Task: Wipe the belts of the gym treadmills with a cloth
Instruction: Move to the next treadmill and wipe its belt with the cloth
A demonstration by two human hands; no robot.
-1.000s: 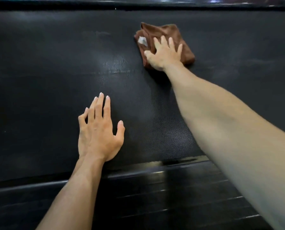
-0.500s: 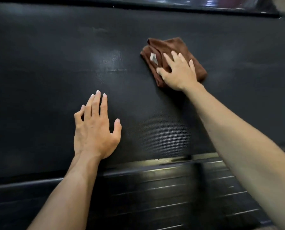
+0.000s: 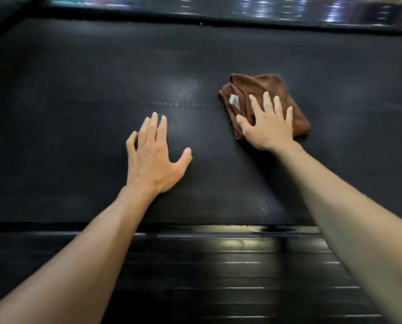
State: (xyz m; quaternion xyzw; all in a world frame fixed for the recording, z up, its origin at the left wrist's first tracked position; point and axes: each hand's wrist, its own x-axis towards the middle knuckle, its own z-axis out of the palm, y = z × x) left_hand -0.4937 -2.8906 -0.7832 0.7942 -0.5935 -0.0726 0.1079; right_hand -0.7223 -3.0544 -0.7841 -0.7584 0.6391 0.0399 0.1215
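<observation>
A black textured treadmill belt (image 3: 78, 113) fills most of the head view. A folded brown cloth (image 3: 253, 90) with a small white label lies on the belt right of centre. My right hand (image 3: 267, 125) presses flat on the cloth's near half, fingers straight and spread. My left hand (image 3: 153, 157) rests flat on the bare belt to the left of the cloth, fingers straight, thumb out. The cloth's near part is hidden under my right hand.
A ribbed black side rail (image 3: 218, 277) runs along the belt's near edge, under my forearms. The belt's far edge meets a dark glossy strip (image 3: 218, 10) with light reflections at the top of the view.
My right hand has drawn the cloth toward me across the belt, from near the far edge to mid-belt. My left hand stays flat on the belt.
</observation>
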